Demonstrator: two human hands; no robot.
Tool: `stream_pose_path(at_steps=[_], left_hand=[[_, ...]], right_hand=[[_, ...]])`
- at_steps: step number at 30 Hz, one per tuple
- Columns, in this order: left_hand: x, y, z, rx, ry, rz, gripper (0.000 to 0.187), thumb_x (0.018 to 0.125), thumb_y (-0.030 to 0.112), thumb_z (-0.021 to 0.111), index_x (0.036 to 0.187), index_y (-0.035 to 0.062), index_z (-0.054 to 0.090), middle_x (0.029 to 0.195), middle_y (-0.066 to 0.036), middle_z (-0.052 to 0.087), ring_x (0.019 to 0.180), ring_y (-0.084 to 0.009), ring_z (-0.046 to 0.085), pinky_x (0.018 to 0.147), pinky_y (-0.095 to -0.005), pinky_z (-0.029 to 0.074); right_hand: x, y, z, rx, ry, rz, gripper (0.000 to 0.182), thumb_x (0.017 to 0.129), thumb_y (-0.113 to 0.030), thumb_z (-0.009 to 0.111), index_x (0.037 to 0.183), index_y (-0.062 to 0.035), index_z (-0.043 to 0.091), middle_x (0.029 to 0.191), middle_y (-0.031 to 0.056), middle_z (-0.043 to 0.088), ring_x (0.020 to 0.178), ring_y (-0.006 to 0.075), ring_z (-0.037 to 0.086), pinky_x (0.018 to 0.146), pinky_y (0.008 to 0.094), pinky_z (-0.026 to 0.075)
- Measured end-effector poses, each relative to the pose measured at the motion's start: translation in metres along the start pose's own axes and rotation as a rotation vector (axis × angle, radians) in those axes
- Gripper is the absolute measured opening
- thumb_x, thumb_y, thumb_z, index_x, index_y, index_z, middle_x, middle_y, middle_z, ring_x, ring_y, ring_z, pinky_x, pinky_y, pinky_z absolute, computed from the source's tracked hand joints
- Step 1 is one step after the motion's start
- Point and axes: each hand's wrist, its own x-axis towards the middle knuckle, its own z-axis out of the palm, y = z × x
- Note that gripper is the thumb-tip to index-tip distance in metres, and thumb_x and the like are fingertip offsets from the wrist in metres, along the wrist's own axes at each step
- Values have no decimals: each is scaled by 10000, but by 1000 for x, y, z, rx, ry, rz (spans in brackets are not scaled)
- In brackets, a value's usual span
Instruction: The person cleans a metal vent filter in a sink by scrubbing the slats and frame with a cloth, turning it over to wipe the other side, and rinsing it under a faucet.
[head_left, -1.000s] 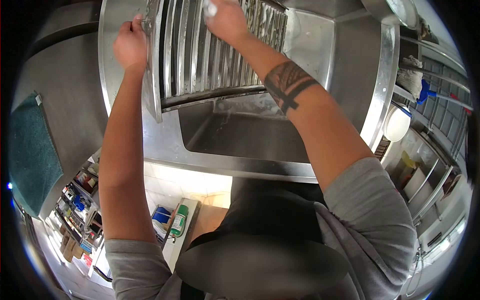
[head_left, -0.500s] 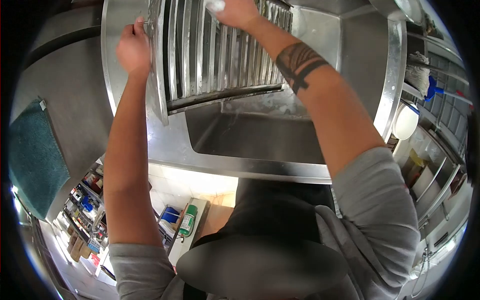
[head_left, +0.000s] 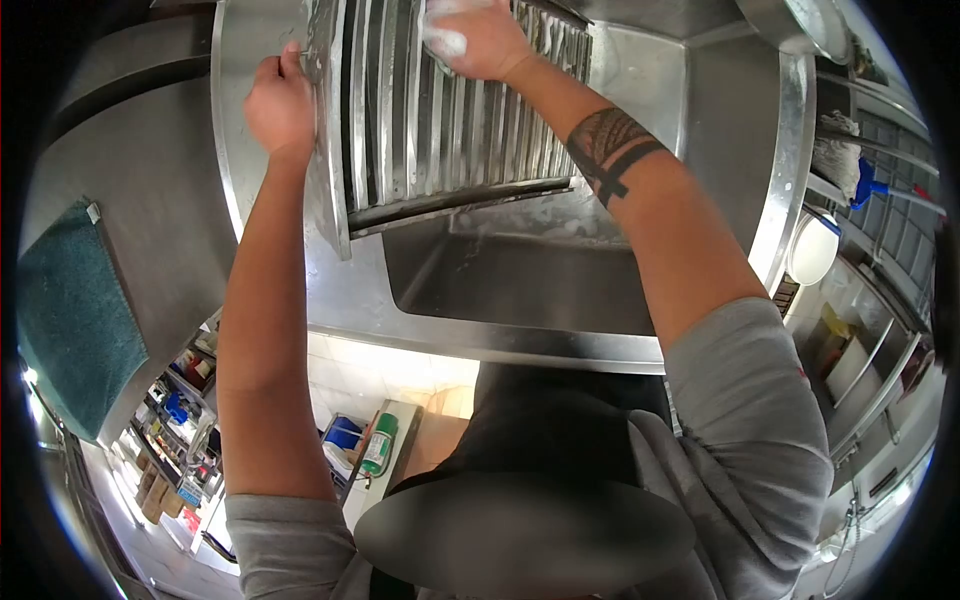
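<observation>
A metal baffle filter with long parallel slats (head_left: 412, 130) lies tilted across the sink (head_left: 520, 275), its side frame resting at the left ledge. My left hand (head_left: 280, 108) is closed at that side frame, pinching a thin wire handle (head_left: 306, 52). Over the upper slats, my right hand (head_left: 485, 42) is closed around a foamy sponge (head_left: 445, 42), pressed to the metal. Most of the sponge is hidden under my fingers and white suds. Wet foam also streaks the slats and the sink wall.
A teal cloth (head_left: 75, 310) hangs over the steel counter (head_left: 170, 200) at left. A metal bowl (head_left: 800, 25) sits at the upper right. Beyond the sink's right rim are a white round container (head_left: 812, 247) and a mop head (head_left: 838, 155). A green bottle (head_left: 378, 445) stands below.
The view has shifted slightly, with the filter and sink lower and further right in it. My right hand has slid a little down along the slats. My left hand keeps its grip.
</observation>
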Motion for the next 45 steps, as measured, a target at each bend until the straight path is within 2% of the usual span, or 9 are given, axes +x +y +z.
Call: stream_pose_path(at_steps=[2,12,18,20,32,35,36,39,45], left_hand=[[2,-4,4,38,7,48,506,1028,518,577,941,50,749,801,-199,713,754,-418,680,694,-500,521],[-3,11,-5,25,-2,-36,488,1033,519,560,875,79,701,775,-168,723,748,-425,687,683,-513,531],[0,3,-3,32,24,-1,500,1040,517,543,871,75,702,789,-181,723,761,-438,683,686,-523,530],[0,-7,6,9,41,95,500,1037,511,549,866,66,700,791,-187,721,762,-439,679,690,-522,530],[0,3,0,-1,-24,-28,522,1025,549,557,949,65,738,820,-197,722,787,-423,685,711,-494,526],[-1,5,-4,31,-29,-18,530,1030,551,549,953,62,738,827,-203,722,813,-432,685,723,-498,524],[-1,1,-3,38,-33,-15,530,1030,551,549,953,62,738,827,-203,722,813,-432,685,723,-498,524],[1,2,1,-16,-52,-23,537,1030,546,552,954,47,736,815,-211,718,805,-438,684,714,-509,520],[-5,8,-3,-47,24,22,462,1036,438,600,807,42,664,671,-191,668,635,-422,641,596,-499,496]], right_hand=[[-4,4,48,328,106,303,286,857,-444,681,1101,-299,714,1296,52,668,1281,337,560,1179,605,282],[-109,-129,30,480,495,207,499,746,56,704,1150,-231,766,1456,81,590,1369,367,478,1141,481,428],[-25,-75,72,460,811,-89,327,834,-42,696,1101,-219,761,1257,51,704,1275,336,592,1060,515,481],[8,-46,38,490,384,440,275,811,-146,707,1081,-180,751,1281,87,688,1257,354,607,1044,464,505],[-42,-68,38,60,159,-220,165,868,-328,730,996,-227,700,1319,115,617,1398,384,466,1204,585,367],[33,-4,6,324,-139,320,393,995,-549,561,1137,-210,700,1252,96,675,1238,322,595,1021,549,456],[45,4,-20,146,77,82,360,876,-144,670,1219,-38,699,1131,250,718,1038,447,674,932,523,532],[31,-12,15,399,-28,453,321,931,-447,679,1162,-226,704,1245,102,679,1215,323,615,932,504,521],[-106,-138,59,394,296,-133,383,784,-117,748,1161,-181,729,1304,38,670,1382,360,493,1107,522,479]])
